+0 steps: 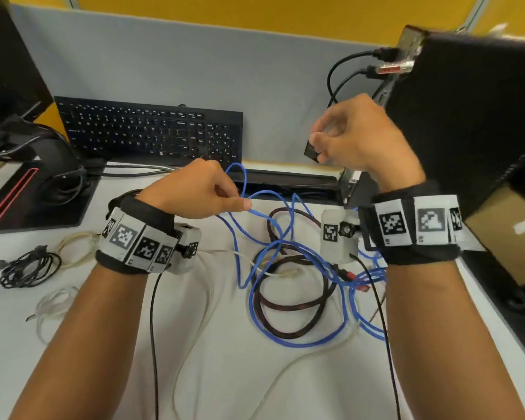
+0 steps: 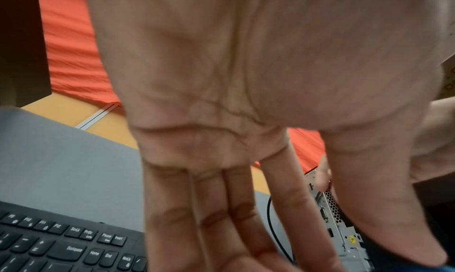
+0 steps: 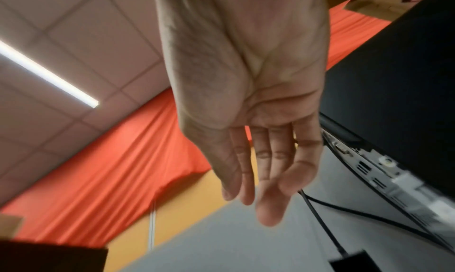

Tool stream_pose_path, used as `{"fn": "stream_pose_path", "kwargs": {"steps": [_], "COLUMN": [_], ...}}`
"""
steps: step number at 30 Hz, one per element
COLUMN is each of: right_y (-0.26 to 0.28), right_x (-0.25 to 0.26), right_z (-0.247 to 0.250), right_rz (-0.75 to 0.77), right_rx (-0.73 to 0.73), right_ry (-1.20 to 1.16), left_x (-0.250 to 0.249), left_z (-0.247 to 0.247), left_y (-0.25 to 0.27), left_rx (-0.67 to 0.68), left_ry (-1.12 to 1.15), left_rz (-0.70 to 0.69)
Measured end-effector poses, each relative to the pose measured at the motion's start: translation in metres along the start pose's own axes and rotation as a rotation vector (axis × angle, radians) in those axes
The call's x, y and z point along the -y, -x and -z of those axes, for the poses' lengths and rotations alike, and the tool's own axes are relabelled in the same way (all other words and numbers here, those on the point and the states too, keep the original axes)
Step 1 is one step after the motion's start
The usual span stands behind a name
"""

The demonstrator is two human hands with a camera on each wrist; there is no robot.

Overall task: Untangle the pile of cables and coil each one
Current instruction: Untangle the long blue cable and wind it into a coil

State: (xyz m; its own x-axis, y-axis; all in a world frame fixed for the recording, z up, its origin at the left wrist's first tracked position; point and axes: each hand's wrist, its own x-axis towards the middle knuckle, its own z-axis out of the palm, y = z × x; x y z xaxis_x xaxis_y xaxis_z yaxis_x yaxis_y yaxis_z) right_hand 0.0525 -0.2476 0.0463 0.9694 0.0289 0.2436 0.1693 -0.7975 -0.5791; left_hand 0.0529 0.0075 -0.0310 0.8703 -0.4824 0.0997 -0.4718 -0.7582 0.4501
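A blue cable point(image 1: 300, 345) lies tangled with a dark brown braided cable point(image 1: 294, 307) and a pale cable point(image 1: 285, 272) on the white table. My left hand point(image 1: 241, 204) is raised over the pile and pinches a strand of the blue cable between thumb and forefinger. A blue loop stands up behind that hand. My right hand point(image 1: 315, 140) is held higher, fingers bent, with the thumb by a small black block point(image 1: 311, 151). In the right wrist view this block point(image 3: 352, 260) hangs on a thin black lead apart from the fingers point(image 3: 268, 171). Whether the hand grips it is unclear.
A coiled black cable point(image 1: 28, 268), a cream coil point(image 1: 73, 250) and a white coil point(image 1: 53, 304) lie at the left. A black keyboard point(image 1: 152, 131) leans on the grey partition. A black computer case point(image 1: 467, 116) with plugged-in leads stands at the right, a monitor stand point(image 1: 52, 165) at the left.
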Motion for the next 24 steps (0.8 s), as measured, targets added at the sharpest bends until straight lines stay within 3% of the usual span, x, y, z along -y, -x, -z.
{"fn": "stream_pose_path", "kwargs": {"steps": [5,8,16,24], "right_y": [-0.019,-0.024,-0.016,0.020], "right_x": [-0.010,-0.024,-0.064,-0.126], "right_z": [-0.034,-0.049,-0.027,0.039], "right_rz": [-0.054,-0.079,-0.125,-0.264], "right_rx": [0.299,0.391,0.331,0.210], "right_ry": [0.166,0.175,0.146,0.190], "left_x": [-0.003,-0.002,-0.026,-0.092], "left_z": [-0.001,0.000,-0.003,0.006], "left_y": [0.001,0.002,0.002,-0.014], "left_rx": [0.043,0.064,-0.117,0.105], "left_ry": [-0.013,-0.021,0.068,-0.154], "left_rz": [0.012,0.007,-0.153,-0.385]}}
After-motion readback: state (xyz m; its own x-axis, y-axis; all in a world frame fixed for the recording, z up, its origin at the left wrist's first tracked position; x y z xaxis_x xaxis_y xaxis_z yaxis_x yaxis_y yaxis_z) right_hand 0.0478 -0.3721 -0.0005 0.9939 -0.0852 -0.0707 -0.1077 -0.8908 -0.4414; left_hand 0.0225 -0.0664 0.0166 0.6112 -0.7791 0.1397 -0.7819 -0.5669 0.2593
